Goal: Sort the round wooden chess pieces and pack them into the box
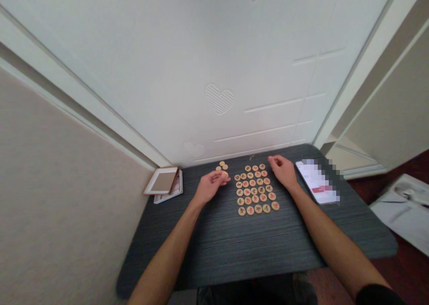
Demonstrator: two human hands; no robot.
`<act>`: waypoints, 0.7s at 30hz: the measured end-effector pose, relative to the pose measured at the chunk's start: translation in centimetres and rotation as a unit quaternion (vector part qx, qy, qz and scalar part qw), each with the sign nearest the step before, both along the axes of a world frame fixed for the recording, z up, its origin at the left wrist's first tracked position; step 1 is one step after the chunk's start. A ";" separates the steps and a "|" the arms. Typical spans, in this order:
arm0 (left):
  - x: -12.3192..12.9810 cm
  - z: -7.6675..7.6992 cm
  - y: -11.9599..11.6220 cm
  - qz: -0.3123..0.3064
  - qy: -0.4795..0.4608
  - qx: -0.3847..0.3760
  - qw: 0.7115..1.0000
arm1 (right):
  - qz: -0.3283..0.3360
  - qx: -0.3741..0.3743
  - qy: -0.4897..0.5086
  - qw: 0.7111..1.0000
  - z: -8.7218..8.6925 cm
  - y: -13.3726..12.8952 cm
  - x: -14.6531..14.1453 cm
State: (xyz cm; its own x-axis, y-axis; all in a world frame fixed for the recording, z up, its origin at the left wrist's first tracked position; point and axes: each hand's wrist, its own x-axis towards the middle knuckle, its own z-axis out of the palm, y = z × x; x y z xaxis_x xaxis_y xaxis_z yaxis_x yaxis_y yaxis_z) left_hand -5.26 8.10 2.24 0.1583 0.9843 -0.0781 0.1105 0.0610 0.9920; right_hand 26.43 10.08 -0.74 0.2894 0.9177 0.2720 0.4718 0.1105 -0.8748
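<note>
My left hand (210, 187) is left of the laid-out pieces, with thumb and fingers pinched on a Chinese chess piece (225, 175). Just beyond it, a few pale round pieces (222, 163) lie loosely grouped, with no characters visible on them. Neat rows of wooden Chinese chess pieces (254, 191), marked with red or black characters, lie face up between my hands. The farthest row (255, 168) is shorter than the others. On the right, my right hand (283, 171) rests by the far corner of the rows, its fingers curled in and no piece visible in them.
A phone (315, 182) with a lit screen, partly pixelated, lies right of my right hand. Stacked frames (164, 182) sit at the dark table's (208, 256) left back edge. A white panel (214, 50) with embossed hearts rises behind the table. White flat items (402, 211) lie beyond its right side.
</note>
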 end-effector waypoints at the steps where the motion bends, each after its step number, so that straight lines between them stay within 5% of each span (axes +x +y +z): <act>1: 0.1 0.0 0.0 -0.001 -0.006 -0.001 1.000 | 0.000 0.000 0.000 1.000 0.0 0.0 0.0; 21: 2.6 0.2 1.4 -0.030 -0.022 0.030 0.999 | 0.001 -0.008 0.014 1.000 0.3 -0.1 0.0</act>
State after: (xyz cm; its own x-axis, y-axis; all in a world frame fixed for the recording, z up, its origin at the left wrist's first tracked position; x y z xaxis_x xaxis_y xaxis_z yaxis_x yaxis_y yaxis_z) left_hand -2.68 9.50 2.43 0.2188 0.9757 -0.0104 0.0686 -0.0047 0.9976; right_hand 26.42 9.98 -0.42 0.2955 0.9222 0.2496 0.4462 0.0978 -0.8896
